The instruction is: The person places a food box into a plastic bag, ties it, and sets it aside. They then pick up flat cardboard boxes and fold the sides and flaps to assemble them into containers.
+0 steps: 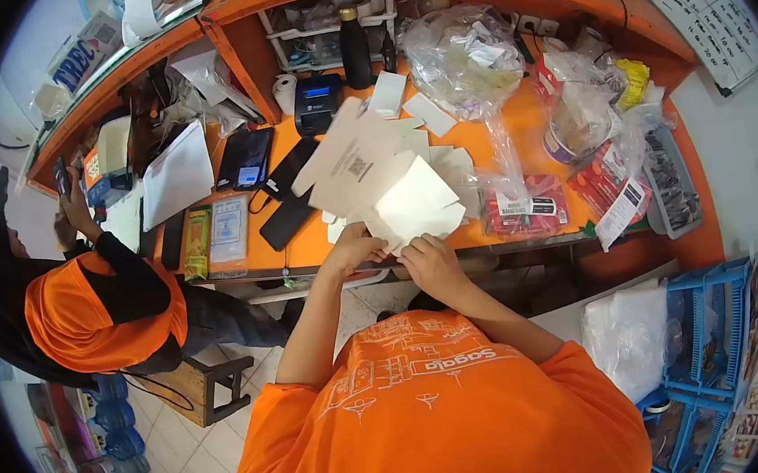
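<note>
At the front of the orange desk (pixel 529 147), a part-folded white carton (pixel 416 204) is held by its near edge, pinched in the closed grip of left hand (pixel 355 248) and right hand (pixel 434 266), its body lying forward, its printed flap (pixel 350 160) slanted leftward.

Your left hand (pixel 355 248) and right hand (pixel 433 266) grip the near edge of a partly folded carton (pixel 414 205) at the orange counter (pixel 533 137); a black bottle (pixel 355 51) stands behind. To your left, a co-worker (pixel 101 306) holds a phone (pixel 62 177).
</note>
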`<state>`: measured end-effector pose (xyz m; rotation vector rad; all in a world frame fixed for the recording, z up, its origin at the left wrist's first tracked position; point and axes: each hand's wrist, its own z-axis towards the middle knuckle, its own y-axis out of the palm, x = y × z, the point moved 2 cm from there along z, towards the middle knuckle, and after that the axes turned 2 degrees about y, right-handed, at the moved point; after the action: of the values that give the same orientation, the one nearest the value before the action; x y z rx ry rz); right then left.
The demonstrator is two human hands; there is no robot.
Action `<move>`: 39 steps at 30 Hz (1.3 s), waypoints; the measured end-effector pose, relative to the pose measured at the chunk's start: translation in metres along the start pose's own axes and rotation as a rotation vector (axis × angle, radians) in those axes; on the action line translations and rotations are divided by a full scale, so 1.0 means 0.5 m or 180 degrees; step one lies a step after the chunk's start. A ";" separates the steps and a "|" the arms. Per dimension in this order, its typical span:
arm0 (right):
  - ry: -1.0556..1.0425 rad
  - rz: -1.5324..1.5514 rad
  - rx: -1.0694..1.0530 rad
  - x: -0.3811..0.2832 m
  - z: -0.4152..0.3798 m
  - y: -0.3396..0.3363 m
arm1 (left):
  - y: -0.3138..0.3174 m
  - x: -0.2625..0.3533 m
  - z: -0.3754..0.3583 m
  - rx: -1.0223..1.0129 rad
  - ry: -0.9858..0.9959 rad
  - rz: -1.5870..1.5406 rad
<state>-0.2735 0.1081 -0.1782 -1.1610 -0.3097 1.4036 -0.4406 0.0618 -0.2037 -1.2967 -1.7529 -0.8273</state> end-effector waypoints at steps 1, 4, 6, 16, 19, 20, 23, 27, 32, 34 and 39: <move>-0.0145 -0.0113 -0.0102 0.005 -0.005 0.012 | -0.005 -0.007 0.005 0.0006 -0.0003 -0.0010; -0.0440 -0.0218 -0.0077 0.003 -0.003 0.013 | -0.016 -0.024 0.018 -0.0072 -0.0163 -0.0174; -0.0612 -0.0212 0.0055 0.002 0.009 0.004 | -0.020 -0.022 0.019 -0.0106 -0.0244 -0.0080; 0.2476 0.2061 -0.0183 0.100 0.026 0.048 | 0.006 -0.036 0.009 0.0469 0.0677 0.0617; 0.3008 0.2997 -0.0315 0.100 0.020 0.070 | 0.028 -0.039 -0.002 0.0360 0.0663 0.0404; 0.3200 0.3023 -0.0491 0.101 0.018 0.072 | 0.033 -0.040 -0.004 0.0375 0.0721 0.0241; 0.3214 0.3154 -0.0566 0.100 0.017 0.071 | 0.039 -0.046 -0.005 0.0438 0.0788 0.0093; 0.3393 0.3458 -0.0706 0.104 0.023 0.055 | 0.041 -0.036 -0.015 0.0447 0.0556 0.0073; 0.3435 0.3472 -0.1044 0.107 0.020 0.057 | 0.057 -0.032 -0.018 0.0580 0.0324 -0.0401; 0.3362 0.3439 -0.1080 0.114 0.009 0.073 | 0.060 -0.041 -0.018 0.0693 0.0242 -0.0548; 0.3394 0.3419 -0.1194 0.120 -0.007 0.085 | 0.062 -0.070 -0.008 0.0618 0.0244 -0.0842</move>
<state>-0.2825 0.1483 -0.2393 -2.3878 0.9819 1.3464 -0.4042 0.0509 -0.2308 -0.9081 -1.9163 -0.8168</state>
